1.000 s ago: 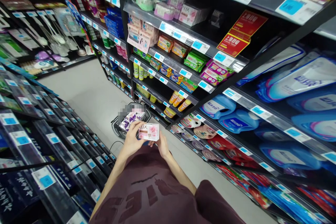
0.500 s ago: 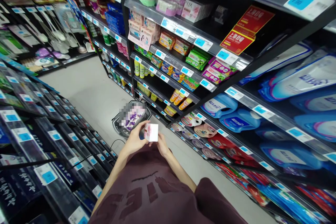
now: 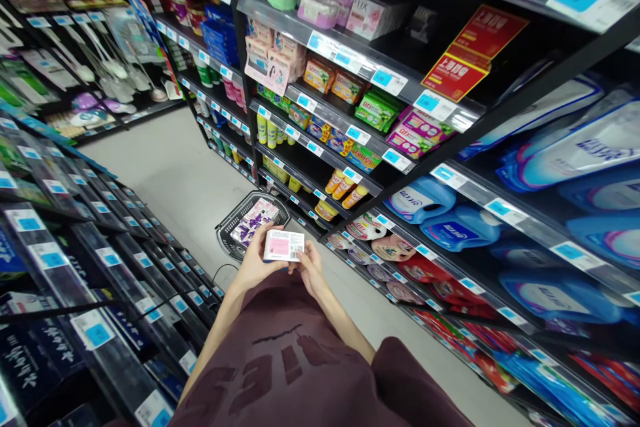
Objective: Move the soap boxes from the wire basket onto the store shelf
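A small white box with a pink panel and printed text point(image 3: 284, 245) is held in front of my body, its long printed side facing up. My left hand point(image 3: 257, 260) grips its left end, thumb along the lower edge. At the right end, my right hand point(image 3: 311, 269) holds the box between thumb and fingers. Just beyond my hands, a dark basket point(image 3: 226, 221) stands on the floor with purple-and-white and pink packs point(image 3: 254, 221) inside.
Shelves of boxed soaps point(image 3: 376, 110) and blue detergent bottles point(image 3: 453, 227) run along the right. A slanted shelf rack with price tags point(image 3: 95, 330) lines the left. Grey floor point(image 3: 165, 160) shows between them, with hanging utensils point(image 3: 105, 47) at the far left.
The box has turned in my hands, from its blank white end showing to its long printed side. My left fingers have shifted slightly left along it.
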Demonstrator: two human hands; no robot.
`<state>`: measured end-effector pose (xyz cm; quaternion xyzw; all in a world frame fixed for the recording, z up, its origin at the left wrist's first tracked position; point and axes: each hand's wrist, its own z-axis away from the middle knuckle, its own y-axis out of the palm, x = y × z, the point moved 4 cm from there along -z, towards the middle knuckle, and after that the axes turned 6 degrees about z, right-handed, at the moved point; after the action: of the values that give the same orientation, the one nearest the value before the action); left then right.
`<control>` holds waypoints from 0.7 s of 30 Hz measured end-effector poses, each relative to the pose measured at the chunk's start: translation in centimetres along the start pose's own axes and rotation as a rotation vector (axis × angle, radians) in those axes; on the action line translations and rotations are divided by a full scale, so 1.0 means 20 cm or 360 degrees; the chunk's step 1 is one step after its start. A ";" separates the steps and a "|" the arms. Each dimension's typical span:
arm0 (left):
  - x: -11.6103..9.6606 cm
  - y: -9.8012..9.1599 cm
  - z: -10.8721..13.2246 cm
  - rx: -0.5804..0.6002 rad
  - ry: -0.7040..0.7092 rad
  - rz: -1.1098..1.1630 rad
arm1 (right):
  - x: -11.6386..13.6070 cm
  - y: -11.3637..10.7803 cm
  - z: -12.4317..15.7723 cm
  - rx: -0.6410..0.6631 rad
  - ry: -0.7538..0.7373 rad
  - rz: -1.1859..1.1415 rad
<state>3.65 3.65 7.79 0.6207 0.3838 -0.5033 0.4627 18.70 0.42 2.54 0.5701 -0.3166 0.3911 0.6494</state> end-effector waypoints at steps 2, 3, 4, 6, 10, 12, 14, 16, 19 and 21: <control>0.02 -0.02 0.00 0.0017 0.0037 0.0066 | 0.01 0.00 0.00 -0.0017 -0.0069 -0.0015; 0.02 -0.02 -0.01 0.0021 0.0043 0.0088 | 0.02 0.00 0.00 -0.0017 -0.0098 -0.0018; 0.02 -0.02 -0.01 0.0026 0.0042 0.0098 | 0.02 0.00 0.01 -0.0015 -0.0122 -0.0015; 0.02 -0.03 -0.01 0.0028 0.0044 0.0105 | 0.03 -0.01 0.01 -0.0014 -0.0160 0.0014; 0.00 -0.02 -0.01 0.0044 0.0060 0.0104 | 0.02 -0.02 0.01 -0.0027 -0.0187 0.0079; -0.01 -0.01 0.00 0.0051 0.0046 0.0092 | 0.02 -0.02 0.01 -0.0035 -0.0192 0.0087; -0.01 -0.01 0.00 0.0050 0.0037 0.0083 | 0.02 -0.02 0.01 -0.0046 -0.0197 0.0090; -0.01 -0.01 0.00 0.0051 0.0033 0.0085 | 0.02 -0.03 0.01 -0.0064 -0.0200 0.0099; -0.01 0.00 0.00 0.0069 0.0015 0.0098 | 0.02 -0.04 0.02 -0.0087 -0.0201 0.0130; -0.01 0.00 0.00 0.0080 0.0020 0.0102 | 0.02 -0.04 0.02 -0.0107 -0.0200 0.0148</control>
<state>3.67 3.64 8.08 0.6475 0.3538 -0.4936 0.4604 19.70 0.06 2.54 0.5560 -0.3959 0.3735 0.6281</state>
